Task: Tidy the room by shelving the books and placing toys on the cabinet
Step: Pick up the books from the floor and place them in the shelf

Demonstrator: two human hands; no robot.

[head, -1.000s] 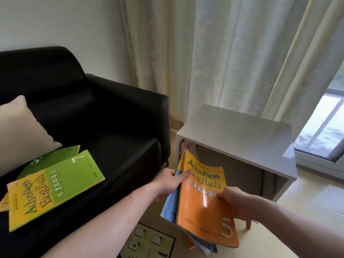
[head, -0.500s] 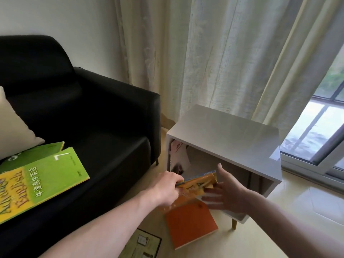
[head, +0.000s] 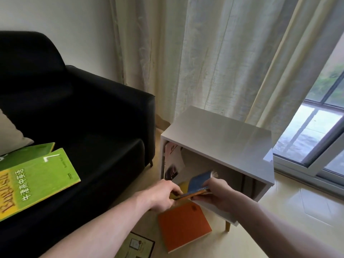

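Holding blue book (head: 200,180) at cabinet (head: 219,135) mouth w/ both hands (head: 163,194).

Both hands (head: 189,194) hold books (head: 200,184) at the cabinet (head: 223,135) opening.

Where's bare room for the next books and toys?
The cabinet top is bare. Inside, room remains right of the leaning book. The opening's front is crowded: both hands hold books; an orange book lies on the floor below.

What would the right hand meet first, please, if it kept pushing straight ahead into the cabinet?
Probably the cabinet's back panel: the compartment ahead of the right hand and its blue book looks open, though depth is unclear.
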